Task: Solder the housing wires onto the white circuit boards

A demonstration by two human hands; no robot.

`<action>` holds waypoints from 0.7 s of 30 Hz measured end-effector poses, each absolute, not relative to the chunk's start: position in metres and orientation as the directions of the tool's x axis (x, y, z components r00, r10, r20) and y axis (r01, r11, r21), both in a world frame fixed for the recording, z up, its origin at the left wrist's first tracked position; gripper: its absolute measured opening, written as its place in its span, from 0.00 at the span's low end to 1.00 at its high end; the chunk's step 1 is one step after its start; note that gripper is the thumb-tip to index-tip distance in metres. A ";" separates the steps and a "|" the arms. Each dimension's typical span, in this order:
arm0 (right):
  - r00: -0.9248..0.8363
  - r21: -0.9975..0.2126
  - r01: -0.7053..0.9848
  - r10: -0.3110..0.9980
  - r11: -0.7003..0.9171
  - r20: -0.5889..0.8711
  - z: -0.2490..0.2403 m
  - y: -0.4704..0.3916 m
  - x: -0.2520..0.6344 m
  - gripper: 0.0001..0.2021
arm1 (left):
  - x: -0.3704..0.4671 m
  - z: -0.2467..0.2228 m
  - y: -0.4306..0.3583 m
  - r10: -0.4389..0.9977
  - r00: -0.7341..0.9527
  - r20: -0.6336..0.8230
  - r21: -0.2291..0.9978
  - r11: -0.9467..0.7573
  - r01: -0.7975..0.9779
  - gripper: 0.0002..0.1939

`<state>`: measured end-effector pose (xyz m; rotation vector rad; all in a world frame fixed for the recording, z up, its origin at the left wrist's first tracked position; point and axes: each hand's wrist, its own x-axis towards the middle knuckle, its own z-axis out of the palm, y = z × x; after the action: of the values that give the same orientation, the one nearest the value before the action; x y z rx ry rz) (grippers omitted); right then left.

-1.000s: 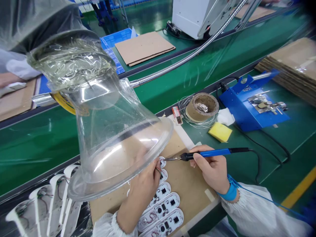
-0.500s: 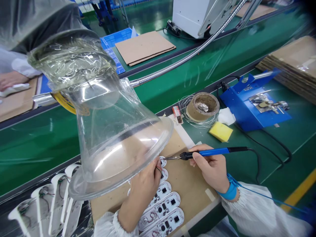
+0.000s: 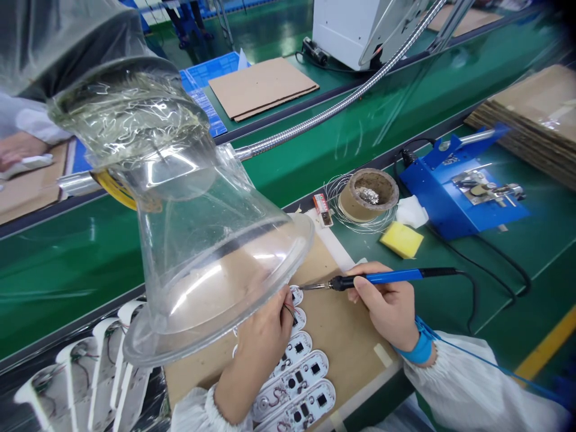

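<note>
My right hand (image 3: 384,303) is closed round a blue-and-black soldering iron (image 3: 391,276), its metal tip pointing left at the farthest white housing with a circuit board (image 3: 296,294). Whether the tip touches the board is too small to tell. My left hand (image 3: 265,327) is closed just left of the tip, its fingertips pinched on thin wires (image 3: 288,309); its far fingers are hidden behind the clear fume hood (image 3: 216,258). Several more white housings with boards (image 3: 299,378) lie in a row toward me, partly under my left forearm, on a cardboard sheet (image 3: 351,354).
A yellow sponge (image 3: 402,240), a solder-wire coil (image 3: 346,222) round a cardboard pot (image 3: 360,204), and a blue iron stand (image 3: 454,204) stand at the right. White shells (image 3: 103,366) lie at the left. A flexible metal arm (image 3: 324,113) crosses above. A co-worker's hand (image 3: 20,149) shows far left.
My right hand and the soldering iron have shifted very slightly to the right. My left hand stays nearly in place by the farthest board.
</note>
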<state>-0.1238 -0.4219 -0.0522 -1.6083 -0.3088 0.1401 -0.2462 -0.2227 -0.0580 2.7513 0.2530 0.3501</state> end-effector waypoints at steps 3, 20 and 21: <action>0.952 -0.994 0.108 0.290 -0.026 0.096 -0.054 -0.423 -0.125 0.04 | -0.245 -0.057 -0.223 0.205 0.954 0.221 0.352 -0.929 0.118 0.08; 0.942 -0.992 0.119 0.321 -0.045 0.098 -0.054 -0.420 -0.125 0.04 | -0.247 -0.061 -0.225 0.180 0.938 0.297 0.228 -0.967 0.113 0.08; 0.942 -0.992 0.119 0.322 -0.049 0.097 -0.053 -0.420 -0.125 0.04 | -0.247 -0.061 -0.225 0.183 0.937 0.296 0.229 -0.966 0.116 0.08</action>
<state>-0.1254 -0.4198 -0.0534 -1.6223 -0.3450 0.1697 -0.2471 -0.2255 -0.0607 2.8851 0.2248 0.4704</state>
